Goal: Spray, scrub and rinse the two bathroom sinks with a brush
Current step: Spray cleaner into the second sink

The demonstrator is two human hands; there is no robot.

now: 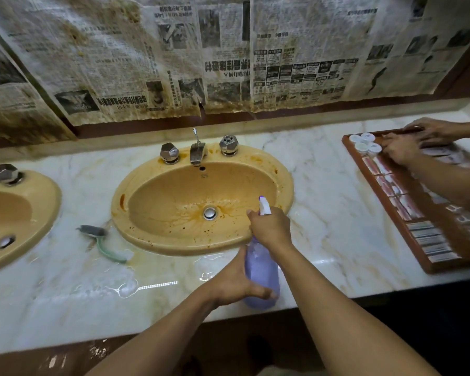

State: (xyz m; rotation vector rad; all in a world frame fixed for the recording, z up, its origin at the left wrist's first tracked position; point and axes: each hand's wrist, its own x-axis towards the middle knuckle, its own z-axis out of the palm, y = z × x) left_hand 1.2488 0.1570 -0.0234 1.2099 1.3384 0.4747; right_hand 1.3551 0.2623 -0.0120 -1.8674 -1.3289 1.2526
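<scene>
Stained newspaper [228, 63] covers the wall behind a marble bench [323, 213] that holds two tan sinks. The right hand [270, 226] has its fingers curled round the neck of the bottle [261, 270], with one finger stretched forward beside the white spray head. The left hand [236, 283] grips the purple body lower down, thumb across its front. The bottle is held tilted above the bench, at the near right rim of the middle sink [152, 240], nozzle toward the brown-streaked basin. The brush [103, 240] lies on the bench between that sink and the left sink [46, 202], apart from both hands. At far right, another person's hands [402, 151] touch a tray [391, 206].
</scene>
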